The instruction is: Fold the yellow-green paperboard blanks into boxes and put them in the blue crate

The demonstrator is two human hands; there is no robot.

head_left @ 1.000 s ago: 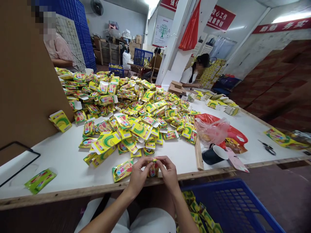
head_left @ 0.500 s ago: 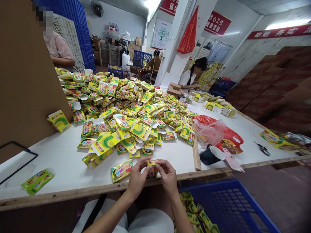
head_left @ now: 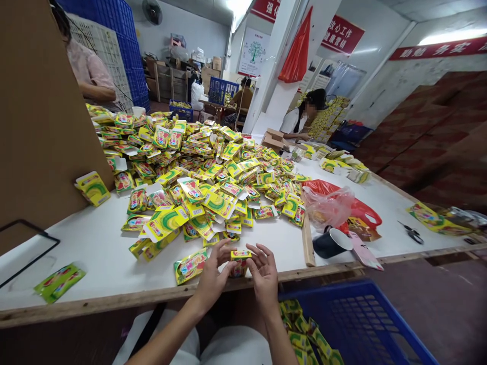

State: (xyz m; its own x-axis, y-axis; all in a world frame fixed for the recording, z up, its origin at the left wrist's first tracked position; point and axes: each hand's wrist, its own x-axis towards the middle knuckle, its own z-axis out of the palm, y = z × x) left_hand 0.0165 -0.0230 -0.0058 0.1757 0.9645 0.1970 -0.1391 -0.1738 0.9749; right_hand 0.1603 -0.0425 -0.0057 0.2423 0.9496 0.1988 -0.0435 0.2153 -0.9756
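Observation:
A small yellow candy box (head_left: 241, 255) stands upright at the table's front edge, between my two hands. My left hand (head_left: 214, 271) is on its left side with the fingers apart and the thumb close to the box. On the right, my right hand (head_left: 263, 274) has its fingers spread, its thumb near or touching the box's front corner. The box's lower front is partly hidden by the thumbs. A flat, larger colourful packet (head_left: 190, 266) lies just left of my left hand. Beyond the hands spreads a big heap of yellow-green candy boxes (head_left: 205, 203).
A blue crate (head_left: 380, 304) with several boxes sits below the table edge at right. A wooden strip (head_left: 308, 241), dark mug (head_left: 332, 243), pink phone (head_left: 363, 251) and scissors (head_left: 413, 233) lie on the right. A cardboard panel (head_left: 41, 126) stands left; co-workers sit beyond.
The fingers of both hands have loosened from the small box and spread apart. The box stands in about the same place, its top now uncovered.

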